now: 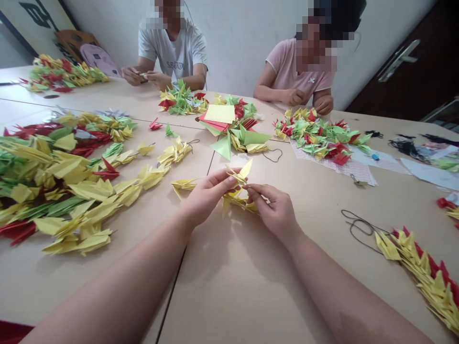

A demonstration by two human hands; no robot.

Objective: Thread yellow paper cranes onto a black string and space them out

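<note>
Between the thumb and fingers of my left hand [208, 193] is a folded yellow paper crane [244, 173], one wing pointing up. The fingertips of my right hand [276, 210] are pinched together right beside the crane's lower edge; whatever thin thing they grip is too small to make out. Below both hands, more yellow paper cranes [236, 202] lie close together in a row, partly hidden by the fingers. Another yellow folded piece [184, 185] sticks out to the left of my left hand.
A large heap of strung cranes [82, 177] covers the left side. Ahead are stacked paper squares [219, 114] and more crane piles [322, 136]. A yellow-and-red crane string [423, 272] with loose cord [358, 224] lies at right. Two people sit across the table [222, 296], hands busy.
</note>
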